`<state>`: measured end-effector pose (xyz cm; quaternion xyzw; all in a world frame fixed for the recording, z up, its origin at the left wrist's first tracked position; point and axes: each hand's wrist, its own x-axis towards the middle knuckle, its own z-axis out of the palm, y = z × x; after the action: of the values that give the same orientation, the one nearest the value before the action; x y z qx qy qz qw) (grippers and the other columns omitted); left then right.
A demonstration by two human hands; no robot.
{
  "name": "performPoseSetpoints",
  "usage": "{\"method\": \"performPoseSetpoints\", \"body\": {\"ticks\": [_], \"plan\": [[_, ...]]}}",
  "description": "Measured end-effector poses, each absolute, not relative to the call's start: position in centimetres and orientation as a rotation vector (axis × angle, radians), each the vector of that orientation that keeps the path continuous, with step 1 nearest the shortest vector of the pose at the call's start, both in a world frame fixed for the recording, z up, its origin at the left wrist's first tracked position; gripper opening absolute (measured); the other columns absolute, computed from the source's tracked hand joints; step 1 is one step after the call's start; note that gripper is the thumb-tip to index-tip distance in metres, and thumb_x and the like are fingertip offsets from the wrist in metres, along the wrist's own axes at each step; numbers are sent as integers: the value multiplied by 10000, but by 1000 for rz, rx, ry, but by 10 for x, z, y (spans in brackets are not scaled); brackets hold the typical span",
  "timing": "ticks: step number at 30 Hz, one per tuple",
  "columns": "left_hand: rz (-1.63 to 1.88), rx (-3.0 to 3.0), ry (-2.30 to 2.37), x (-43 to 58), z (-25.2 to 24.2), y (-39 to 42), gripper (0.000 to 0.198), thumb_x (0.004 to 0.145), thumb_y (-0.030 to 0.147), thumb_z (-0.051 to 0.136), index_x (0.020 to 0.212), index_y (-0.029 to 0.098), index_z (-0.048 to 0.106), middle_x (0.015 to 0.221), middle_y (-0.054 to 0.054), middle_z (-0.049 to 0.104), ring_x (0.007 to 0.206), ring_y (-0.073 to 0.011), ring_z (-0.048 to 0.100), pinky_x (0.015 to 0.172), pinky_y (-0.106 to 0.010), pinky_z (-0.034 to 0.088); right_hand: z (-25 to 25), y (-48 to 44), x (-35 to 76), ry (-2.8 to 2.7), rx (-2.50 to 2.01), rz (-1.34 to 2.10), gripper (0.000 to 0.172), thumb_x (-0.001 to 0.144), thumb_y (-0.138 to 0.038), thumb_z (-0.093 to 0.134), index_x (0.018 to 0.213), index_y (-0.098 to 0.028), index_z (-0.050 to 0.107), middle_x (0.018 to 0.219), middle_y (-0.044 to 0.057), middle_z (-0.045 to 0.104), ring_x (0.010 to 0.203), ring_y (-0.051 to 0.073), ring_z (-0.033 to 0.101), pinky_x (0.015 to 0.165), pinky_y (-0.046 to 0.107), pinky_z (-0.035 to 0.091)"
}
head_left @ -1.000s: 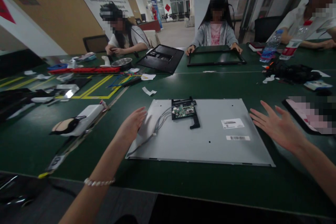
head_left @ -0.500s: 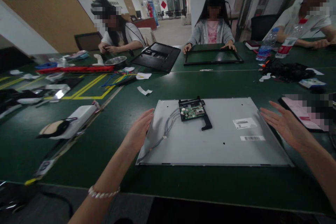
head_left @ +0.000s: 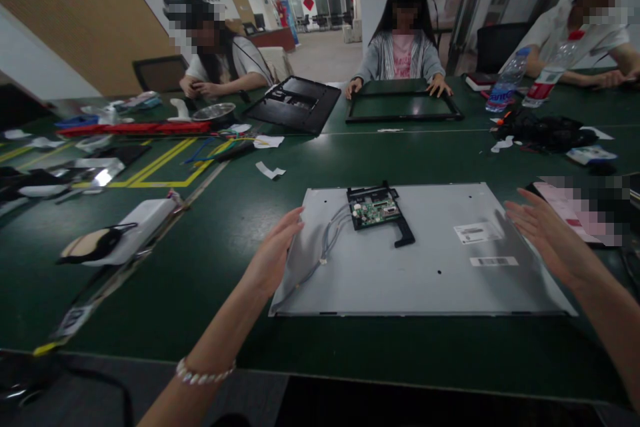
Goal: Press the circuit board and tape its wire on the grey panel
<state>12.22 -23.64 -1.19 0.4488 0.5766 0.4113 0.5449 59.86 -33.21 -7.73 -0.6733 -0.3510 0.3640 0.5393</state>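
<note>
A grey metal display panel (head_left: 425,267) lies flat on the green table (head_left: 350,153), back side up. A small green circuit board (head_left: 375,210) in a black bracket sits near its far edge, with grey wires (head_left: 325,243) trailing toward the left. My left hand (head_left: 275,253) is at the panel's left edge, fingers stretched out and together. My right hand (head_left: 547,237) is at the panel's right edge, fingers extended and apart. Neither hand holds anything.
Across the table a person holds a black frame (head_left: 403,108); a black back cover (head_left: 295,103) lies beside it. Another person sits at far left behind a metal bowl (head_left: 215,112). Water bottles (head_left: 507,88) stand at far right. A white device (head_left: 135,230) lies left of me.
Both hands have closed in on the panel's left and right edges. The view has shifted a little, so the panel appears further right.
</note>
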Motion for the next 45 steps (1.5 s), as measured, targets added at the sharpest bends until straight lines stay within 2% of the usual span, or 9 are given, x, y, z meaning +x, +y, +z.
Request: {"method": "performPoseSetpoints", "body": {"ticks": [5, 10, 16, 18, 21, 25, 29, 36, 45], "plan": [[977, 1087, 1370, 125, -13, -238, 528, 772, 343, 692, 1281, 227, 610, 1491, -73, 442, 1411, -274, 325, 1178, -400, 190, -68, -333, 593, -868, -1649, 860, 657, 869, -593, 483, 1460, -329, 374, 1472, 92, 482, 1361, 293, 428, 1138, 483, 330], [974, 1067, 1337, 130, -11, -241, 564, 775, 345, 686, 1315, 219, 582, 1546, -64, 360, 1420, -276, 307, 1183, -409, 170, -65, -333, 586, -1098, -1858, 741, 633, 891, -592, 464, 1467, -341, 391, 1528, 78, 410, 1371, 361, 397, 1092, 568, 364], [984, 1042, 1304, 135, -7, -243, 503, 795, 316, 675, 1283, 216, 604, 1509, -67, 420, 1387, -258, 365, 1179, -387, 193, -73, -332, 576, -1562, -2030, 398, 644, 923, -536, 376, 1479, -211, 379, 1547, 105, 373, 1418, 330, 323, 1147, 508, 295], [979, 1044, 1291, 137, -6, -244, 490, 799, 307, 673, 1276, 220, 607, 1501, -64, 432, 1378, -251, 379, 1172, -374, 214, -77, -333, 575, -1665, -2069, 323, 638, 931, -526, 355, 1480, -201, 370, 1553, 110, 359, 1431, 325, 296, 1145, 519, 293], [967, 1056, 1297, 140, -6, -245, 486, 803, 310, 669, 1277, 224, 606, 1506, -60, 425, 1384, -253, 374, 1170, -369, 224, -82, -334, 577, -1741, -2125, 223, 622, 930, -520, 354, 1482, -234, 370, 1535, 106, 387, 1416, 357, 318, 1110, 578, 326], [949, 1092, 1300, 141, -11, -246, 511, 809, 333, 669, 1305, 241, 591, 1523, -56, 400, 1408, -258, 337, 1180, -380, 199, -85, -334, 579, -1820, -2131, 131, 630, 922, -527, 353, 1462, -208, 410, 1489, 158, 435, 1376, 399, 371, 1065, 618, 361], [939, 1137, 1308, 142, -13, -246, 521, 810, 355, 675, 1315, 263, 586, 1531, -48, 386, 1437, -257, 282, 1193, -384, 160, -85, -335, 578, -1857, -2127, 83, 614, 917, -532, 342, 1429, -209, 449, 1452, 161, 470, 1362, 405, 386, 1058, 622, 365], [927, 1146, 1334, 145, -8, -252, 519, 812, 340, 651, 1321, 259, 581, 1493, -63, 437, 1422, -278, 311, 1180, -417, 203, -84, -339, 576, -1831, -2127, 139, 595, 908, -555, 360, 1405, -246, 471, 1420, 139, 500, 1346, 420, 398, 1059, 630, 363], [934, 1160, 1311, 147, -10, -256, 496, 800, 335, 659, 1289, 270, 608, 1496, -30, 436, 1426, -276, 295, 1190, -397, 162, -94, -338, 582, -1890, -2087, 96, 588, 909, -556, 352, 1393, -249, 479, 1381, 149, 523, 1303, 426, 440, 1043, 639, 372]]}}
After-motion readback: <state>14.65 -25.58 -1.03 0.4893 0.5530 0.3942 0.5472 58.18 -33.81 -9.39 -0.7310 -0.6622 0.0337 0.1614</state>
